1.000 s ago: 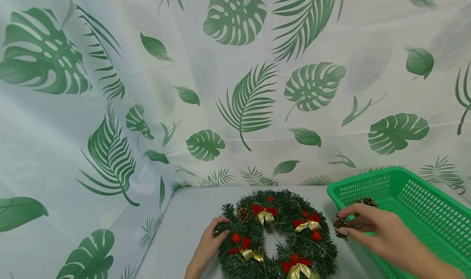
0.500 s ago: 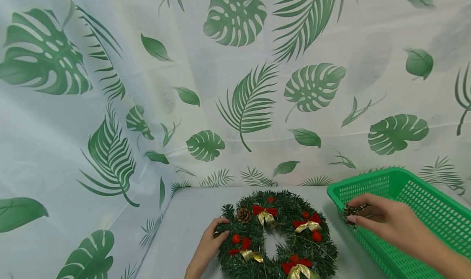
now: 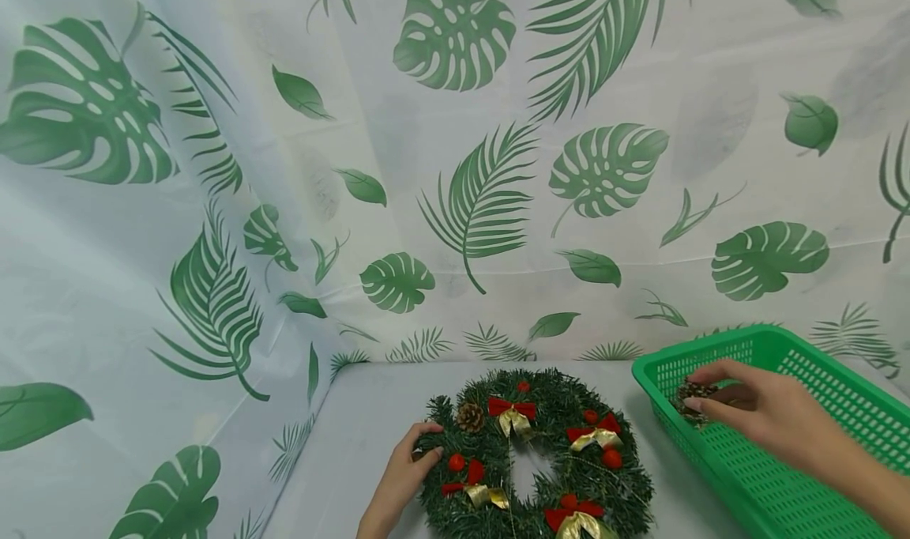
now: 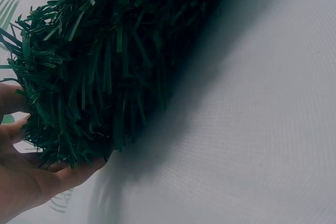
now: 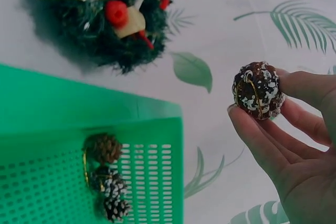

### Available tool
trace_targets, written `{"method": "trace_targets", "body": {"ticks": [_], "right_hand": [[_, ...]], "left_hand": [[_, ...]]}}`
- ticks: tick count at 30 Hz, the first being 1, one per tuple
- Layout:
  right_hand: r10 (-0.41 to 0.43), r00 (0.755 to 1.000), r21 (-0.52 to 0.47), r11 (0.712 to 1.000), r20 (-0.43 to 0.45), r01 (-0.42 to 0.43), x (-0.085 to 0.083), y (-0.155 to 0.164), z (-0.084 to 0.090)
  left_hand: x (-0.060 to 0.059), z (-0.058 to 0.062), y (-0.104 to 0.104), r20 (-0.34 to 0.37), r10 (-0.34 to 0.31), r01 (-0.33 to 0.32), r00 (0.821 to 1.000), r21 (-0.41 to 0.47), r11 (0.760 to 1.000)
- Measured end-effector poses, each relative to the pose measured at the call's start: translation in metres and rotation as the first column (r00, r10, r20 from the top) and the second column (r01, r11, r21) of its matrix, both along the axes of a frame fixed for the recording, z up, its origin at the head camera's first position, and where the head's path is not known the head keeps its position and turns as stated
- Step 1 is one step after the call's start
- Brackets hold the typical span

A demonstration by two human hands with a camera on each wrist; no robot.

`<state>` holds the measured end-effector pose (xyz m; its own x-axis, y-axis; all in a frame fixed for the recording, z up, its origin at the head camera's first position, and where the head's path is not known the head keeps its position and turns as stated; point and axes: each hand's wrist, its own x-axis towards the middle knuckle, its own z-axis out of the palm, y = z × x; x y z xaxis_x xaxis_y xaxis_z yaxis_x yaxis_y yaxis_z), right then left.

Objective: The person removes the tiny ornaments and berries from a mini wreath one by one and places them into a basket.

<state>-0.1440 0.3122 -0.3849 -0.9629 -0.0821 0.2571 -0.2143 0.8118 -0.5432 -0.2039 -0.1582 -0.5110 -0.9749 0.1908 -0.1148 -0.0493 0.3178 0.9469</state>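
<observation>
In the head view my left hand (image 3: 402,476) grips the left edge of a green Christmas wreath (image 3: 490,381). Its fingers curl round the tinsel, as the left wrist view also shows. The wreath lies flat, bearing red-and-gold bows (image 3: 513,414), red berries (image 3: 612,458) and one brown pine cone (image 3: 470,416). My right hand (image 3: 775,416) pinches a white-flecked pine cone (image 5: 257,90) with a gold loop between thumb and fingers. That hand is over the left end of a green plastic basket (image 3: 718,464). In the right wrist view the held pine cone appears above and apart from the basket floor.
Inside the basket, a brown pine cone (image 5: 106,148) and two white-tipped pine cones (image 5: 113,182) lie near one end wall. A white cloth (image 3: 355,436) covers the table. Leaf-printed sheeting (image 3: 498,207) hangs behind and at the left.
My right hand has moved rightward with the pine cone, from beside the wreath to over the basket's left end. My left hand and the wreath have stayed in place.
</observation>
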Motion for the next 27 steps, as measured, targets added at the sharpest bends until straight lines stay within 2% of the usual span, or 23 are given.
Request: {"method": "trace_targets", "body": {"ticks": [11, 27], "right_hand": [[-0.019, 1.000, 0.033, 0.999, 0.004, 0.018, -0.012, 0.016, -0.005], [0.051, 0.998, 0.080, 0.995, 0.031, -0.054, -0.030, 0.031, -0.024]], "left_hand": [[0.000, 0.000, 0.000, -0.015, -0.002, 0.002, 1.000, -0.003, 1.000], [0.000, -0.002, 0.000, -0.018, -0.003, 0.004, 1.000, 0.007, 1.000]]}}
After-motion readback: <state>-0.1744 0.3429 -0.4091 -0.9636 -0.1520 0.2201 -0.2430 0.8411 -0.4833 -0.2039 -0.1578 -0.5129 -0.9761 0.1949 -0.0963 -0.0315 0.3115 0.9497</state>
